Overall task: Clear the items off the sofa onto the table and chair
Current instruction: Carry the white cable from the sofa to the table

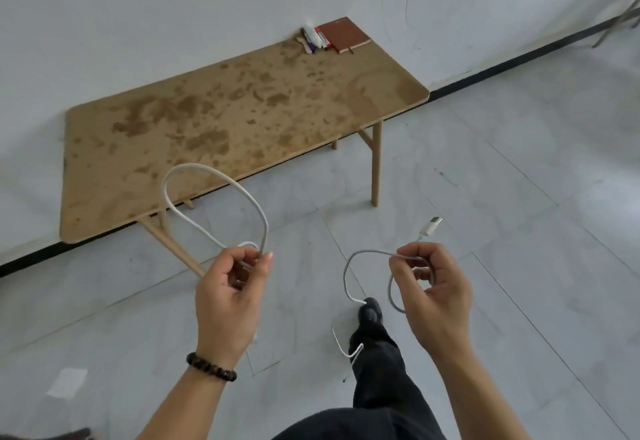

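A white USB cable [194,176] hangs between both my hands above the floor. My left hand [230,296] pinches a large loop of it, which rises in front of the table's near edge. My right hand [434,292] grips the other end, and the plug [431,226] sticks up above my fingers. A slack stretch droops between the hands toward my shoe. The stained wooden table [242,121] stands against the wall ahead. The sofa and chair are out of view.
A brown notebook [343,35] and several pens [313,40] lie at the table's far right corner by the wall. My black shoe [371,313] steps forward on the grey tiled floor. Metal legs [620,22] show at the top right.
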